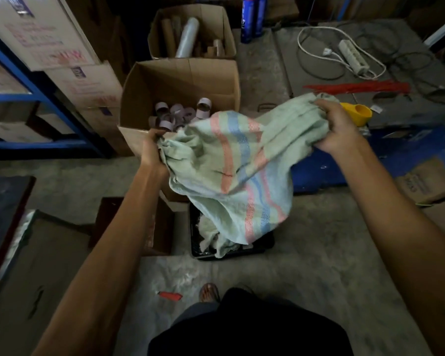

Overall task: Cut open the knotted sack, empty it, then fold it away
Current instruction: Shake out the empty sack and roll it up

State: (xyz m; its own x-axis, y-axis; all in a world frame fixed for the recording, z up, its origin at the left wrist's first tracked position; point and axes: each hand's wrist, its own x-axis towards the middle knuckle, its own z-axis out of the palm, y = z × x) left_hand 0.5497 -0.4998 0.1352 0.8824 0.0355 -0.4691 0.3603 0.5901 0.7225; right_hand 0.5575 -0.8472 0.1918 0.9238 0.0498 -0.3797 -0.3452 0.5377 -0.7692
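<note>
A pale green woven sack (231, 170) with pink and blue stripes hangs limp between both hands, above the floor. My left hand (150, 150) grips one bunched end beside the cardboard box (180, 83). My right hand (337, 129) grips the other end, held higher and to the right. Inside the box lie several small cardboard tape cores (180, 114). The sack's lower edge droops into a black crate (257, 246) on the floor. A small red cutter (170, 295) lies on the floor near my foot.
A second open box (193, 34) with rolls stands behind the first. Blue shelving (36, 93) with cartons is at left. At right, a low platform carries a power strip (352, 57), red straps (357, 88) and a yellow scoop (357, 114). Flat cardboard (36, 265) lies at lower left.
</note>
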